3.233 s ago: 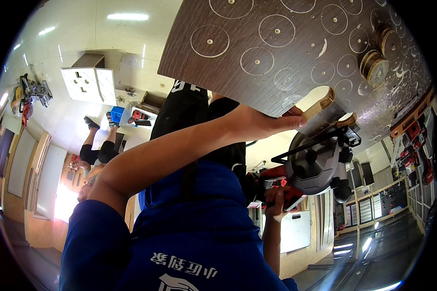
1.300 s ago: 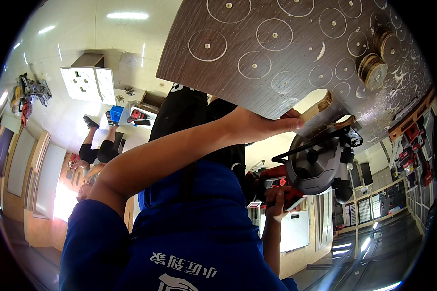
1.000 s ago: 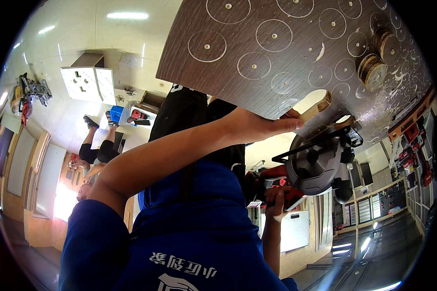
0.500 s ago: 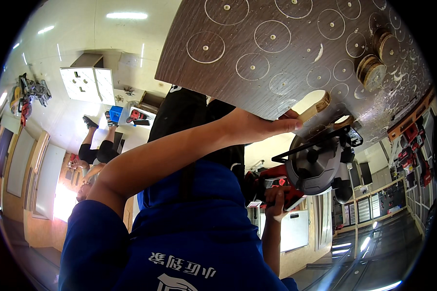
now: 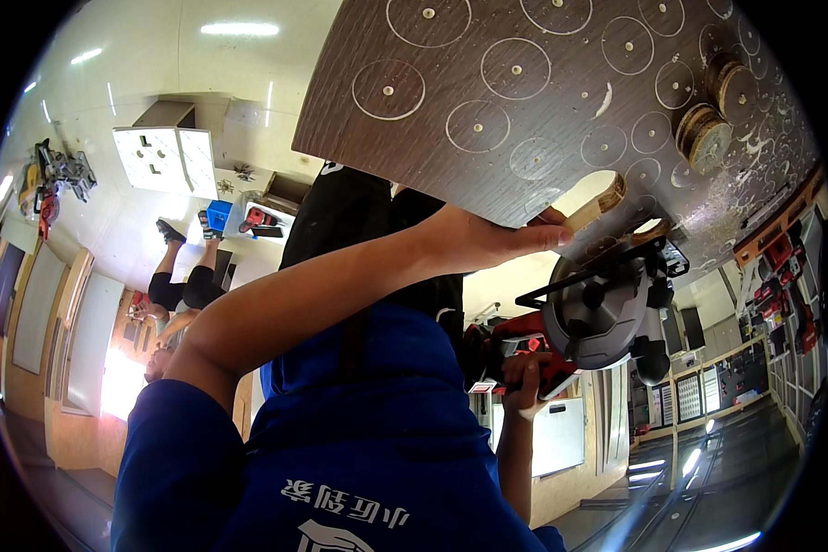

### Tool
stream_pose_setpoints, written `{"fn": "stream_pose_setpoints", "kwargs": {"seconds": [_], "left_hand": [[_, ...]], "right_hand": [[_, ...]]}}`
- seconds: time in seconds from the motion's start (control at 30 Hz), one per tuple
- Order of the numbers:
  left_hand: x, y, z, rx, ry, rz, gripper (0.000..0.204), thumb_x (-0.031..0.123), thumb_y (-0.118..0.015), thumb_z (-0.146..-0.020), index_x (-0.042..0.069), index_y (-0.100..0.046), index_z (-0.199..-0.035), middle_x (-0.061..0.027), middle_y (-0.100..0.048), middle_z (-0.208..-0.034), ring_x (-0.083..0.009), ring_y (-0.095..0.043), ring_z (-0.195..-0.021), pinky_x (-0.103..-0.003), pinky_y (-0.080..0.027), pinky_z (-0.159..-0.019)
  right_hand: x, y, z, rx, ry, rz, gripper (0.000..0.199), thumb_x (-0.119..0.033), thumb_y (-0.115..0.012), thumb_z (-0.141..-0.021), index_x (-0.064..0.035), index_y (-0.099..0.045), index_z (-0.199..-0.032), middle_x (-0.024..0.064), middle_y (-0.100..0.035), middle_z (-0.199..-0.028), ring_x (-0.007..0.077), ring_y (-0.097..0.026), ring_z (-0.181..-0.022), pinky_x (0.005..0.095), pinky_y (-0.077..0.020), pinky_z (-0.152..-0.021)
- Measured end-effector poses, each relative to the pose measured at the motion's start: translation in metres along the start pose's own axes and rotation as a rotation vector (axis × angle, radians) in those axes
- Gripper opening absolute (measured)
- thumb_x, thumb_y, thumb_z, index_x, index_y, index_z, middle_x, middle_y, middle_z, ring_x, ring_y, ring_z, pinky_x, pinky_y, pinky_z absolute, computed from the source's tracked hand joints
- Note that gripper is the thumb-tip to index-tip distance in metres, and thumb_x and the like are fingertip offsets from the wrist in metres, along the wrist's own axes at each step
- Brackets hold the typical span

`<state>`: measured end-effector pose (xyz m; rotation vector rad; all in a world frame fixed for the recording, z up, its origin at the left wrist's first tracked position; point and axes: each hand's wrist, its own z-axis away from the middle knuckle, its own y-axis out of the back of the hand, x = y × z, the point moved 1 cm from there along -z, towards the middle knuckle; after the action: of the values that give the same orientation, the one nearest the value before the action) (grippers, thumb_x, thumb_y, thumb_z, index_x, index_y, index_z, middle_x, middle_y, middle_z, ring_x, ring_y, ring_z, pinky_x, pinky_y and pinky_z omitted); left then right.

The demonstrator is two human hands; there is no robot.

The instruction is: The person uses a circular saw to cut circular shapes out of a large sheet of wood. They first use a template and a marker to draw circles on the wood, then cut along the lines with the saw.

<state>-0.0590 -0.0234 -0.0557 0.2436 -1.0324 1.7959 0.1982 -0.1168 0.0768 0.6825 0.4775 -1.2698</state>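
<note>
Dark brown wood-grain board [image 5: 543, 101] fills the top of the view, scored all over with pale circles, each with a centre dot; sawdust scattered toward its right end; two cut round wooden discs [image 5: 719, 110] sit on it near the right edge. Rounded notch cut into the board's lower edge, pale raw core showing there.

Left hand [image 5: 492, 241] reaches in from the blue-sleeved arm and is clamped on the board's lower edge just beside the notch, thumb stretched toward a small pale wooden offcut [image 5: 591, 208]; whether the fingers also pinch that offcut I cannot tell.

Right hand [image 5: 522, 379] is lower, clenched round the red and black handle of a power circular saw [image 5: 607, 313]; grey round blade guard and black motor housing sit just below the notch, touching or almost touching the board's underside; exact contact not visible.

Blue shirt with white print [image 5: 359, 460] takes up the lower middle; a person in black clothing [image 5: 368, 221] stands close behind the arm, partly hidden by it.

Further off, left: white square cabinet [image 5: 161, 158], red and yellow tools [image 5: 51, 179] hung at the rim, another person crouched in dark shorts [image 5: 179, 281]. Far right: racks of red tools [image 5: 782, 276].
</note>
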Motion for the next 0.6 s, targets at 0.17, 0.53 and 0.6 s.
{"fn": "stream_pose_setpoints", "kwargs": {"seconds": [0.17, 0.53, 0.6], "left_hand": [[-0.0032, -0.0027, -0.0011, 0.021, -0.066, 0.009, 0.033, 0.032, -0.072, -0.089, 0.001, -0.073, -0.102, -0.0095, -0.072, -0.086, -0.0135, -0.070, -0.076, -0.025, -0.057, -0.066], [0.0003, 0.0001, -0.0004, -0.011, -0.001, 0.012, 0.034, 0.036, -0.071, -0.090, 0.006, -0.074, -0.105, -0.0080, -0.074, -0.092, -0.0156, -0.070, -0.084, -0.027, -0.056, -0.073], [-0.0002, 0.0004, -0.0005, -0.012, -0.001, 0.005, 0.036, 0.037, -0.071, -0.089, 0.005, -0.074, -0.105, -0.0085, -0.074, -0.092, -0.0160, -0.070, -0.084, -0.027, -0.056, -0.073]], "right_hand": [[-0.0022, -0.0001, -0.0021, -0.009, 0.014, 0.010, 0.015, -0.014, -0.059, -0.090, -0.0061, -0.049, -0.096, 0.0020, -0.043, -0.055, 0.0110, -0.039, -0.044, 0.0262, -0.0340, -0.045], [-0.0002, 0.0019, -0.0015, 0.008, 0.009, 0.010, 0.014, -0.013, -0.059, -0.090, -0.0071, -0.050, -0.099, 0.0004, -0.042, -0.056, 0.0101, -0.039, -0.043, 0.0258, -0.0333, -0.044], [0.0014, 0.0041, -0.0010, -0.004, 0.003, 0.006, 0.014, -0.013, -0.059, -0.090, -0.0070, -0.050, -0.100, 0.0003, -0.042, -0.055, 0.0098, -0.038, -0.043, 0.0258, -0.0331, -0.044]]}}
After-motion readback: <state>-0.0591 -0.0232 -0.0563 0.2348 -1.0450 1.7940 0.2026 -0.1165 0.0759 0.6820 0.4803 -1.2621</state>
